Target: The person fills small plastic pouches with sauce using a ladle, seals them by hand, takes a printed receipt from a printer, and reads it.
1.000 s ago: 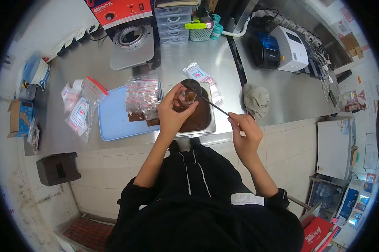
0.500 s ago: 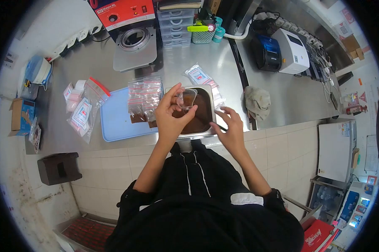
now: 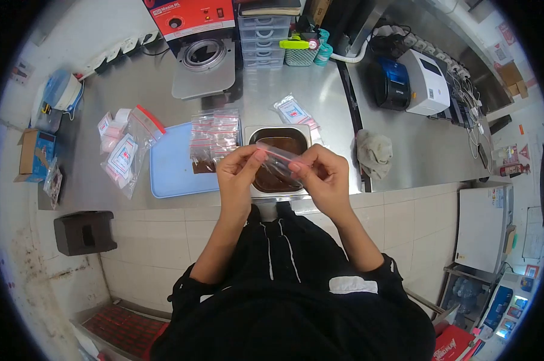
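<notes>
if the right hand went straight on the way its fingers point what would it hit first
Most likely the left hand, pinching the other end of the same clear bag. Depth is hard to judge, so the right hand might pass above or below it.

Got a kinda busy steel counter [image 3: 266, 90] here, split by a dark seam [image 3: 349, 99]. Using the steel pan [image 3: 278, 127] as clock centre, see a blue tray [image 3: 170, 165] just beside it at nine o'clock, a clear bag [image 3: 127, 153] further out that way, a red-fronted machine [image 3: 196, 37] at eleven, clear drawers [image 3: 264, 43] at twelve, a flat packet [image 3: 294, 112] near one, two printers [image 3: 426, 85] at two, plus a crumpled cloth [image 3: 374, 155] at three.
</notes>
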